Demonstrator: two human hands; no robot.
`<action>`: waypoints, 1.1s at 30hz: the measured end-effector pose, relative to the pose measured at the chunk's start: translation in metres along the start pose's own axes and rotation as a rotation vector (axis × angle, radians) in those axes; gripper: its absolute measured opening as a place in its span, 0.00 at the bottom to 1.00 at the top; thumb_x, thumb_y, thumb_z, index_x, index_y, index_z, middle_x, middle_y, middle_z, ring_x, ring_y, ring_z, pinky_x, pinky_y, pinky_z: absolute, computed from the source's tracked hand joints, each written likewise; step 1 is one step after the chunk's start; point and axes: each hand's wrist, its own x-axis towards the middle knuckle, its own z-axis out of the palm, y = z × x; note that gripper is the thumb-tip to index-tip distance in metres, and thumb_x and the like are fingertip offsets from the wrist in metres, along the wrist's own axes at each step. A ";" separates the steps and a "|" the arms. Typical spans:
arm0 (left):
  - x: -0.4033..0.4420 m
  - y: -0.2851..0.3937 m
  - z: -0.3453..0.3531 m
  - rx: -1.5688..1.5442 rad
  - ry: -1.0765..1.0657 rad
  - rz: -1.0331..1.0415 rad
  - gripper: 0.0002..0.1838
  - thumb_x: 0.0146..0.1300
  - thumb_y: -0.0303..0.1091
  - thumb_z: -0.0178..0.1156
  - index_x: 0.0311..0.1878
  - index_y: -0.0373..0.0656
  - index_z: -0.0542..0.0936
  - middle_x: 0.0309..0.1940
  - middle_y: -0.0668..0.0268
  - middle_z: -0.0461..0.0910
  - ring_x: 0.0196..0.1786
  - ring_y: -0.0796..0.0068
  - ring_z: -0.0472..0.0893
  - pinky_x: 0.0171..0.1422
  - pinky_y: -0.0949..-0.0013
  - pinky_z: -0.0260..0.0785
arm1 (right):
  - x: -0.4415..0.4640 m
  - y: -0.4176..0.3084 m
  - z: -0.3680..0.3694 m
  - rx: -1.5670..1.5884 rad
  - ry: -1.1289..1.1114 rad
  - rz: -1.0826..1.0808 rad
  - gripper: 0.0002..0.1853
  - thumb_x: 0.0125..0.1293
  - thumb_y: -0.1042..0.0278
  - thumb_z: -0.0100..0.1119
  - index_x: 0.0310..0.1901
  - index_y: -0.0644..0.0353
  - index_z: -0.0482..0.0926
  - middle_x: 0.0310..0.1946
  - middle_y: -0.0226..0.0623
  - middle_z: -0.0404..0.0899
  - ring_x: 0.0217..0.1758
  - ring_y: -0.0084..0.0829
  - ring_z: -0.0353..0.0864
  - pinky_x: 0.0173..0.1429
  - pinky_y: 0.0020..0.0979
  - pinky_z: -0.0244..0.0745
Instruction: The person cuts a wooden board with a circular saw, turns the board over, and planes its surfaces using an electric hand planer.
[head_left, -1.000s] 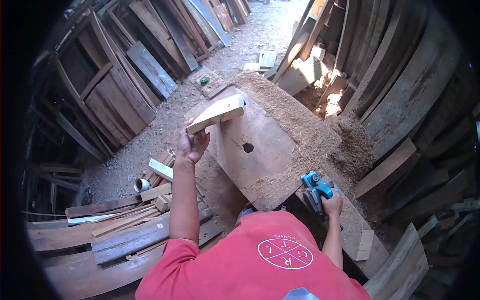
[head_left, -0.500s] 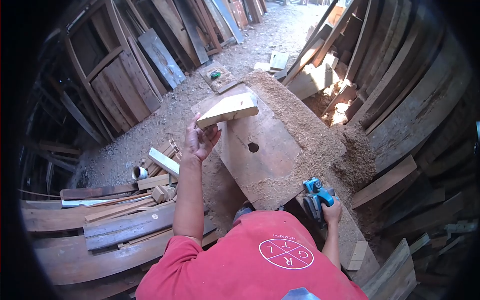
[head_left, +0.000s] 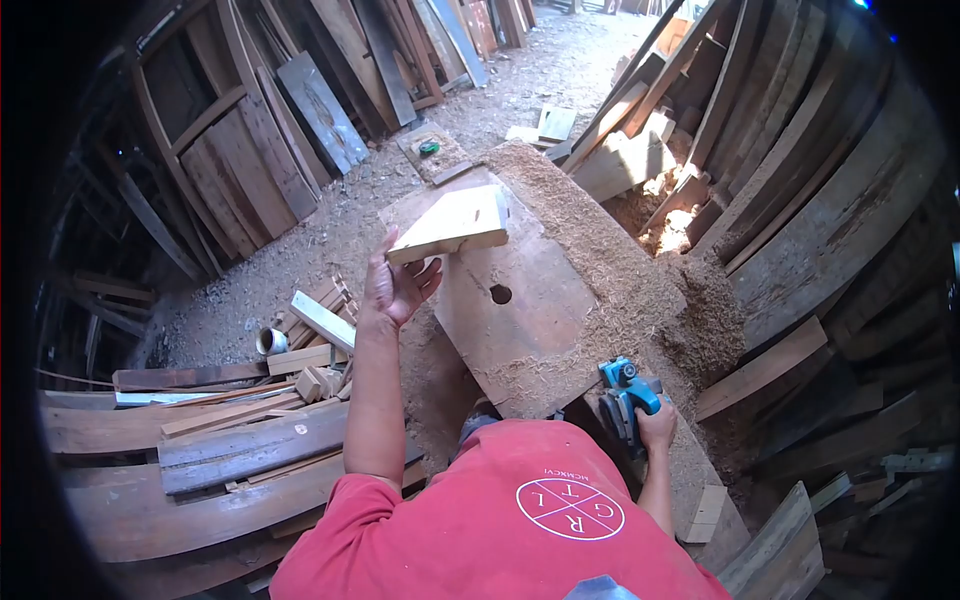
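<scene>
My left hand (head_left: 397,283) is closed on one end of a pale wooden block (head_left: 452,222), thumb at its edge and fingers beneath. The block is raised above the workbench (head_left: 530,305), its broad face up and brightly lit. At the lower right, my right hand (head_left: 657,424) wraps round the handle of a blue electric hand planer (head_left: 628,397). The planer is at the bench's near right edge; whether it rests on the wood I cannot tell. A dark hole (head_left: 501,294) shows in the benchtop between the two hands.
Wood shavings (head_left: 640,290) cover the bench's right side and heap up beside it. A green round object (head_left: 429,148) lies on a board at the far end. Stacked planks (head_left: 250,445) and a white cup (head_left: 271,341) are at left. Boards (head_left: 830,230) lean along the right.
The whole view has shifted slightly. Both hands keep their holds, and the block's top face looks a little more turned to the light.
</scene>
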 end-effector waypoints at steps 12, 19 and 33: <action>-0.009 -0.009 -0.045 0.013 0.058 0.072 0.29 0.68 0.53 0.62 0.64 0.40 0.80 0.51 0.58 0.88 0.54 0.59 0.89 0.67 0.51 0.80 | 0.003 0.003 -0.002 -0.004 -0.067 -0.001 0.18 0.55 0.57 0.73 0.44 0.59 0.87 0.40 0.60 0.89 0.48 0.64 0.89 0.53 0.59 0.83; -0.068 0.011 -0.008 0.444 0.125 0.160 0.30 0.70 0.51 0.60 0.63 0.35 0.81 0.48 0.58 0.90 0.47 0.63 0.91 0.58 0.61 0.85 | 0.002 0.002 0.001 0.007 -0.007 -0.020 0.17 0.52 0.61 0.76 0.40 0.63 0.87 0.35 0.59 0.87 0.44 0.63 0.88 0.49 0.57 0.82; -0.024 -0.221 0.023 2.274 -0.101 0.459 0.24 0.53 0.45 0.71 0.49 0.39 0.86 0.46 0.48 0.86 0.56 0.38 0.88 0.82 0.26 0.59 | 0.004 0.014 0.005 -0.034 -0.039 0.005 0.19 0.55 0.58 0.76 0.45 0.59 0.87 0.39 0.59 0.88 0.47 0.64 0.88 0.52 0.59 0.82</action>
